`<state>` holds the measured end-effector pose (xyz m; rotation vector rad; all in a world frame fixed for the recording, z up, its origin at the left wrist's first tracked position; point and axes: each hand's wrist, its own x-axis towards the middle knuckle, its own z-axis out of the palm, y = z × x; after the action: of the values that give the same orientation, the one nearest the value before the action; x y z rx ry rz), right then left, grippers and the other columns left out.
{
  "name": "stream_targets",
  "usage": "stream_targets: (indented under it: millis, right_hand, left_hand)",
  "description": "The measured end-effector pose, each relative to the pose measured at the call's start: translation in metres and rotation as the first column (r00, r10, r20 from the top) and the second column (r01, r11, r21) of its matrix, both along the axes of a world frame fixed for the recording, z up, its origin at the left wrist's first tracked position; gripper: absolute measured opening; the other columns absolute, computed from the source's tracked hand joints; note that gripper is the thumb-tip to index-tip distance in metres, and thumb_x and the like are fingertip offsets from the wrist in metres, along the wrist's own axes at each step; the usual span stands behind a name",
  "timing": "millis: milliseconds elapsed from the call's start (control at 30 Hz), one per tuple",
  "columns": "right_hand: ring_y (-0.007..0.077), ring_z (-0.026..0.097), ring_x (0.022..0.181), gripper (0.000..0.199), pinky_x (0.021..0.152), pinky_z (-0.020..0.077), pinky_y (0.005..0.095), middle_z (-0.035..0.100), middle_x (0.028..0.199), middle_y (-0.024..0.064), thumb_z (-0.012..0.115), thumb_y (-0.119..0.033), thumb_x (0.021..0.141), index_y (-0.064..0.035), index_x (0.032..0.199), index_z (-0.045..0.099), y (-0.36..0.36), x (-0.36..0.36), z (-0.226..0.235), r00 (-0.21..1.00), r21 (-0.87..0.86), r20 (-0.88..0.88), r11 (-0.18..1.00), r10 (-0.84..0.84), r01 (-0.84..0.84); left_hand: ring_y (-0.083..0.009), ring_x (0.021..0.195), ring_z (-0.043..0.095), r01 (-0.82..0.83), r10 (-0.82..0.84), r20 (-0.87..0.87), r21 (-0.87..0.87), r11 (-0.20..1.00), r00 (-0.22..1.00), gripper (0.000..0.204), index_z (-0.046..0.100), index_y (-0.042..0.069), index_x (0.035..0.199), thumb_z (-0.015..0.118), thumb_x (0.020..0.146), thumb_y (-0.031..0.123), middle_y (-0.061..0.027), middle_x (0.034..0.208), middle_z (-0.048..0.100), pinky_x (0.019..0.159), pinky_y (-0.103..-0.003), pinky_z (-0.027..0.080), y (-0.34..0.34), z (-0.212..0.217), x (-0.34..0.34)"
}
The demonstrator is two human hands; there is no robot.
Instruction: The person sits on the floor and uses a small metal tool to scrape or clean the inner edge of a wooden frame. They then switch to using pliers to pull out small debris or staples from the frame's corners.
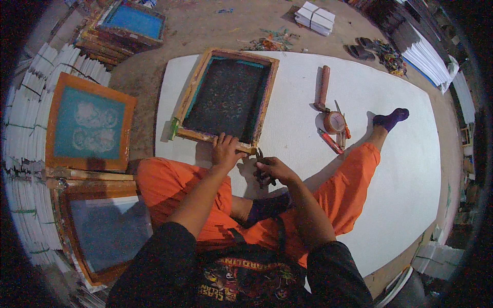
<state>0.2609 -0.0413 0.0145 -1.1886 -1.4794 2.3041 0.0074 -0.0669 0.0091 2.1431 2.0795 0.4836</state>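
A wooden screen-printing frame with dark mesh lies tilted on a white board in front of me. My left hand grips the frame's near rail close to its right corner, fingers over the wood. In my right hand is a pair of dark pliers, closed in the fingers. The jaws of the pliers are at the frame's near right corner; whether they bite on anything there is too small to tell.
Right of the frame lie a hammer, a tape roll and a red-handled cutter. More screen frames stand at left beside paper stacks. My outstretched leg crosses the board.
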Motion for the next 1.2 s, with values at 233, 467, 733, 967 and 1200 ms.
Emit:
stream_targets:
  millis: [233, 467, 733, 967, 1200]
  right_hand:
    - [0.0153, 0.068, 0.075, 0.057, 0.058, 0.0537, 0.0319, 0.073, 0.093, 0.0085, 0.065, -0.046, 0.101, 0.0055, 0.126, 0.065, 0.009, -0.017, 0.003, 0.999, -0.028, -0.012, 0.999, -0.033, 0.033]
    - [0.0177, 0.066, 0.067, 0.051, 0.057, 0.0532, 0.0323, 0.071, 0.089, 0.0096, 0.066, -0.042, 0.101, 0.0073, 0.114, 0.066, 0.011, -0.026, -0.008, 0.985, -0.014, -0.068, 0.987, -0.159, 0.158]
    - [0.0192, 0.069, 0.072, 0.048, 0.065, 0.0569, 0.0343, 0.072, 0.093, 0.0132, 0.072, -0.035, 0.098, 0.0101, 0.114, 0.065, 0.016, -0.031, 0.009, 0.988, -0.216, -0.009, 0.965, -0.155, 0.149]
    - [0.0197, 0.070, 0.068, 0.042, 0.061, 0.0584, 0.0346, 0.072, 0.087, 0.0120, 0.076, -0.024, 0.094, 0.0108, 0.114, 0.065, 0.004, -0.044, 0.005, 0.952, -0.139, 0.033, 0.942, -0.304, 0.306]
    - [0.0198, 0.068, 0.062, 0.028, 0.055, 0.0558, 0.0346, 0.071, 0.082, 0.0124, 0.069, -0.017, 0.093, 0.0089, 0.105, 0.067, -0.003, -0.053, 0.018, 0.947, -0.120, -0.058, 0.944, -0.315, 0.307]
  left_hand:
    - [-0.0373, 0.135, 0.049, -0.005, 0.008, 0.038, -0.069, 0.998, 0.999, 0.069, 0.069, 0.009, 0.123, 0.090, 0.069, 0.047, -0.0122, 0.131, 0.065, 0.118, -0.053, 0.029, 0.000, -0.001, -0.002]
    - [-0.0370, 0.134, 0.050, -0.007, 0.006, -0.016, -0.044, 0.999, 1.000, 0.065, 0.067, 0.009, 0.126, 0.090, 0.072, 0.038, -0.0116, 0.128, 0.065, 0.118, -0.054, 0.030, -0.002, -0.004, -0.003]
    - [-0.0360, 0.131, 0.051, -0.007, 0.006, -0.033, -0.023, 1.000, 0.999, 0.064, 0.067, 0.008, 0.125, 0.090, 0.072, 0.037, -0.0111, 0.126, 0.065, 0.117, -0.054, 0.031, -0.004, 0.002, -0.005]
    - [-0.0348, 0.131, 0.052, -0.008, 0.008, -0.022, -0.033, 0.999, 1.000, 0.068, 0.068, 0.008, 0.123, 0.091, 0.069, 0.042, -0.0110, 0.126, 0.066, 0.117, -0.052, 0.030, -0.001, 0.007, 0.000]
    - [-0.0349, 0.129, 0.053, -0.015, 0.015, -0.003, 0.006, 1.000, 1.000, 0.067, 0.069, 0.008, 0.120, 0.092, 0.068, 0.042, -0.0114, 0.123, 0.067, 0.116, -0.052, 0.032, -0.004, 0.000, -0.006]
